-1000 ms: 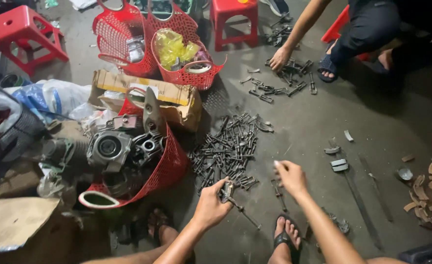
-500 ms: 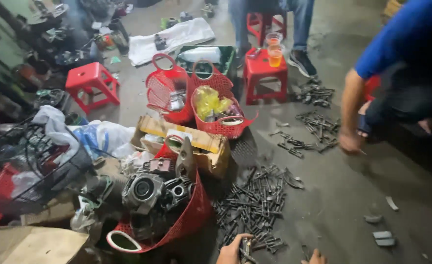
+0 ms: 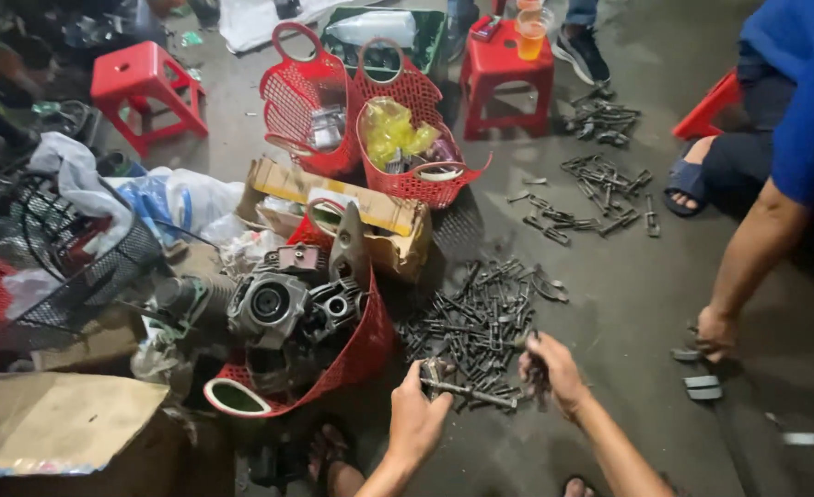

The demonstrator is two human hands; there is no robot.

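A: Report the state of each hand.

B: My left hand is gripping a metal rod with a rounded head at its left end; the grip is clamped on that end, and the rod is lying roughly level, pointing right. My right hand is closing its grip around small dark metal parts at the near edge of the pile. I cannot tell exactly how many parts it is holding.

A: Where is the rod sitting?

B: It is hanging just above the concrete floor, between my two hands, at the near edge of the pile. Its free end is reaching close to my right hand.

A: What is lying around the pile?

B: To the left, a red basket is tipping on its side and holding engine parts. Behind it, a cardboard box is lying open. Farther back, two more red baskets are standing upright, one carrying a yellow bag. A second, smaller scatter of metal parts is lying well apart from the pile, toward the right.

A: Is anyone else working nearby?

B: Yes. A person in a blue shirt is crouching at the right, and that person's hand is resting on the floor near a flat metal piece. Two red stools are standing at the back; one is carrying an orange drink.
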